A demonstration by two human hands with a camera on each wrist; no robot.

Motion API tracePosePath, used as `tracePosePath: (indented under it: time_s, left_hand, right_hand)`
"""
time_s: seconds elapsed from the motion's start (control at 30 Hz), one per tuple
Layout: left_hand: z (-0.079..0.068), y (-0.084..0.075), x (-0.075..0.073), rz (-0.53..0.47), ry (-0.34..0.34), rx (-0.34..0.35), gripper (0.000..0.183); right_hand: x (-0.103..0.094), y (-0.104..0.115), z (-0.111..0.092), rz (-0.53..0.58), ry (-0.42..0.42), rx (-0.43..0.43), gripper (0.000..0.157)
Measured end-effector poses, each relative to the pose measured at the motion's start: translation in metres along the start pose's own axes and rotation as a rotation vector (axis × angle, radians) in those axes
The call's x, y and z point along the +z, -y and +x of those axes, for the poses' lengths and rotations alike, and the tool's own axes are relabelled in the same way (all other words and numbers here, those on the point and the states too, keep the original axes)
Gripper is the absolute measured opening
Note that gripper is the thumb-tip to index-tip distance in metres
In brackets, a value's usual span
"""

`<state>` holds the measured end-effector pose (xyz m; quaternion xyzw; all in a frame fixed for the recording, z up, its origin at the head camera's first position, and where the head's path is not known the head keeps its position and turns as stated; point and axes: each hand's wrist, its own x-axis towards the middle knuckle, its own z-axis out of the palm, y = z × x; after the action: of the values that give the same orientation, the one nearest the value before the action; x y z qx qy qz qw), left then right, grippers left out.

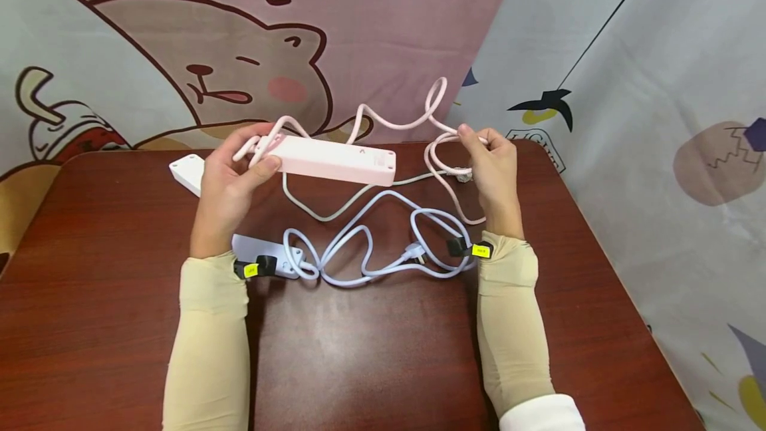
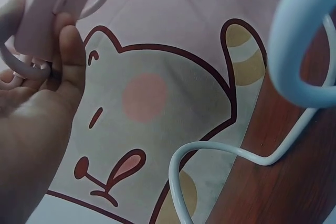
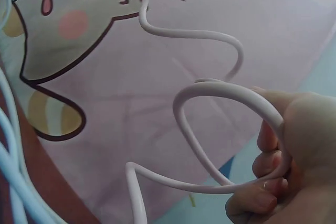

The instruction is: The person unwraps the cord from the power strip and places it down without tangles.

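Note:
Raised over the back of the table, a pink power strip (image 1: 335, 159) is gripped at its cord end by my left hand (image 1: 230, 171). Its thumb lies along the near side, and a bend of the pink cord (image 1: 395, 126) curves around that end. The cord runs in loose waves to my right hand (image 1: 499, 168), which pinches a loop of it between thumb and fingers. The right wrist view shows this loop (image 3: 236, 88) passing through the curled fingers. From there a length of cord hangs to the tabletop; the pink plug is not visible.
A blue power strip (image 1: 263, 251) lies below the left wrist, its cord looped across the table (image 1: 371, 364) to a blue plug (image 1: 413, 251). Behind the left hand sits a white power strip (image 1: 188, 171). A pale cord (image 1: 323, 218) runs along the back. Printed cloth hangs behind.

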<state>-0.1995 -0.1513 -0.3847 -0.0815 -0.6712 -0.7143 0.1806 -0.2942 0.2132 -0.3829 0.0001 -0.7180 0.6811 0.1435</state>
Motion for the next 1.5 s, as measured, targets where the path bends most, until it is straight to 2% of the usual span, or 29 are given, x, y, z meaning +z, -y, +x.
tracePosePath:
  time_s: [0.2,0.37,0.47,0.63,0.9,1.03,1.13,1.3,1.4,1.5]
  left_hand:
    - [0.002,0.003,-0.001,0.205,-0.007,0.002,0.042]
    - [0.005,0.007,0.0,0.271,-0.03,0.013,0.04]
    - [0.006,0.007,0.001,0.218,-0.056,0.012,0.035]
    - [0.006,0.005,0.002,0.036,-0.107,-0.01,0.03]
    - [0.005,0.001,0.003,-0.005,-0.148,-0.059,0.039]
    - [0.004,0.001,0.003,-0.194,-0.161,-0.028,0.034]
    - [0.004,0.002,0.003,-0.294,-0.193,0.017,0.027]
    - [0.004,0.002,0.002,-0.248,-0.248,0.053,0.026]
    - [0.003,0.002,0.001,-0.271,-0.224,0.059,0.027]
    - [0.004,0.002,0.002,-0.341,-0.181,0.069,0.027]
  right_hand:
    - [-0.002,0.008,-0.002,0.138,-0.021,-0.043,0.042]
    - [-0.002,0.016,-0.005,0.281,0.03,-0.096,0.039]
    - [-0.003,0.02,-0.007,0.333,0.068,-0.129,0.038]
    - [-0.007,0.021,-0.008,0.392,0.174,-0.159,0.04]
    - [-0.013,0.024,-0.011,0.502,0.344,-0.218,0.042]
    - [-0.017,0.024,-0.012,0.482,0.423,-0.237,0.041]
    - [-0.02,0.022,-0.011,0.389,0.449,-0.243,0.041]
    - [-0.022,0.017,-0.008,0.179,0.411,-0.198,0.042]
    - [-0.022,0.014,-0.006,0.102,0.381,-0.134,0.041]
    - [-0.02,0.012,-0.004,0.028,0.342,-0.063,0.039]
